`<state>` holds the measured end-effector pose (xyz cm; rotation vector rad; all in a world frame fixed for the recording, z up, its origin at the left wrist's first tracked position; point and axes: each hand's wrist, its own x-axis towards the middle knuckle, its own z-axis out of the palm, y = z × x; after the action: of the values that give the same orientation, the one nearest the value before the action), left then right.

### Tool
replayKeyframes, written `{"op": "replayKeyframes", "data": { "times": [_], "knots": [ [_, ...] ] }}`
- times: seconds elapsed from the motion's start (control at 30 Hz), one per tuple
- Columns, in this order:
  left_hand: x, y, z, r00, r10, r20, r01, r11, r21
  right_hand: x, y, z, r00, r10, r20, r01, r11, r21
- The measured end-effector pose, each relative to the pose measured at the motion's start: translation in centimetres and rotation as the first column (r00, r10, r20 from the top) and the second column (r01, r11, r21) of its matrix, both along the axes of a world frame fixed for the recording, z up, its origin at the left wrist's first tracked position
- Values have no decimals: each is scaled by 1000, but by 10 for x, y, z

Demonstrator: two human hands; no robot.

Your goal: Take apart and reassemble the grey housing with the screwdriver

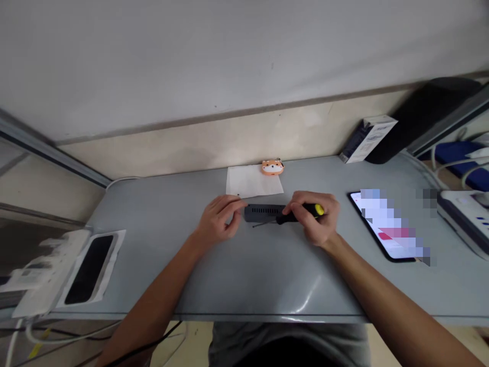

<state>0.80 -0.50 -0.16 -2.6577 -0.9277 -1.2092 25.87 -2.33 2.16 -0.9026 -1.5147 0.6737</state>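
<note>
A small dark slotted box (264, 211) lies on the grey table (244, 275) in the middle. My left hand (219, 218) rests at its left end, fingers curled and pinched against the box's corner. My right hand (315, 216) is closed round a screwdriver (300, 213) with a black and yellow handle; its thin shaft points left and down in front of the box, tip near the table.
A white paper sheet (254, 181) and an orange animal-shaped figure (272, 167) lie behind the box. A phone (385, 224) lies to the right, a carton (369, 137) at the back right. A black phone on white packaging (89, 267) lies at the left.
</note>
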Motion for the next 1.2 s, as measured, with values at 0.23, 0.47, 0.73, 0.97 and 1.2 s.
{"op": "replayKeyframes", "data": {
  "times": [0.23,0.47,0.73,0.97,1.2],
  "knots": [
    [-1,3,4,999,2,46,-4,999,37,0,18,-11,896,-202,-396,105,961,-255],
    [-3,5,1,999,16,35,-17,999,32,-1,23,-16,899,-228,-375,85,928,-362],
    [0,3,3,1000,16,-12,-15,998,68,1,25,-20,901,-226,-370,79,925,-373],
    [-2,2,0,999,21,-37,-21,1000,2,1,25,-20,894,-246,-373,86,914,-397],
    [-2,1,-1,998,29,-47,-32,997,-63,3,25,-21,903,-204,-379,72,939,-336]
  ]
}}
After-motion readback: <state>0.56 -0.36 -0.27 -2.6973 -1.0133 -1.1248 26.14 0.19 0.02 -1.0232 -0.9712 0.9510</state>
